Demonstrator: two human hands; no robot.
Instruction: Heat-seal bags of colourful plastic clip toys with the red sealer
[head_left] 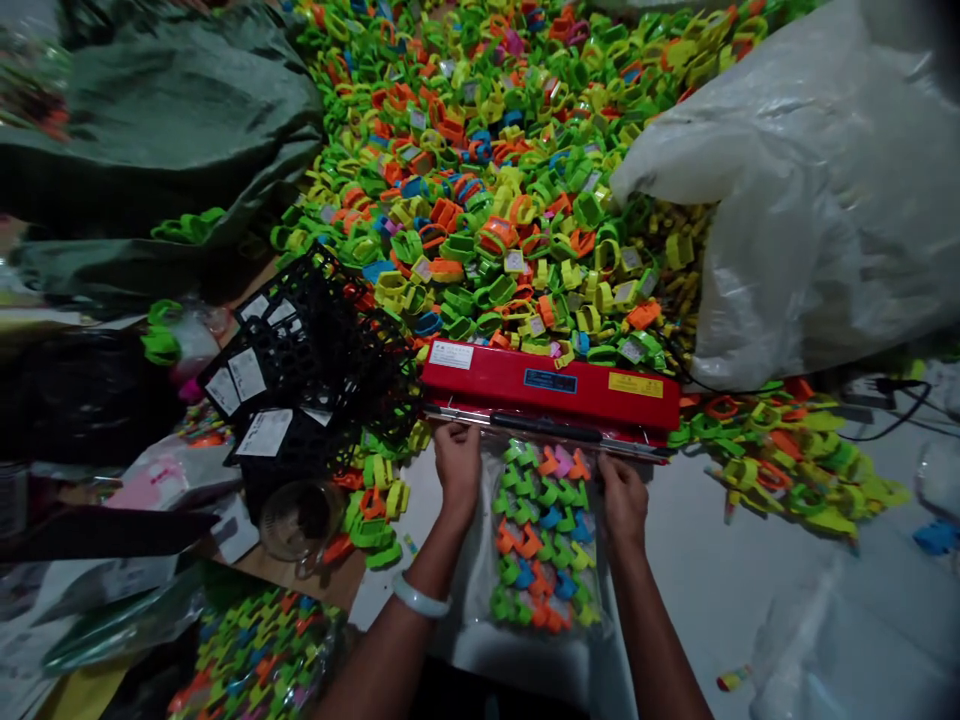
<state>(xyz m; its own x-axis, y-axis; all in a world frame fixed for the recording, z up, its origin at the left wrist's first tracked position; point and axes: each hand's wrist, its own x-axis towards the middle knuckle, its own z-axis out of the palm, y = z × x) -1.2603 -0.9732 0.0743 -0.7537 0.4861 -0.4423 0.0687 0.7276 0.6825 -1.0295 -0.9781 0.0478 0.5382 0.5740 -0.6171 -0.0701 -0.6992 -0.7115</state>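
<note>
A clear plastic bag [544, 540] filled with several small green, orange and blue plastic pieces lies in front of me. Its open top edge sits under the jaw of a red heat sealer [551, 390]. My left hand [457, 465] pinches the bag's upper left corner at the sealer. My right hand [624, 500] grips the bag's upper right corner. A pale bangle [418, 598] is on my left wrist.
A huge heap of loose coloured plastic pieces [487, 170] spreads behind the sealer. A large white plastic sack [825, 190] lies at the right, a black mesh basket [315, 370] with labelled cards at the left, a green sack [150, 130] at far left. A power cord [892, 400] runs at the right.
</note>
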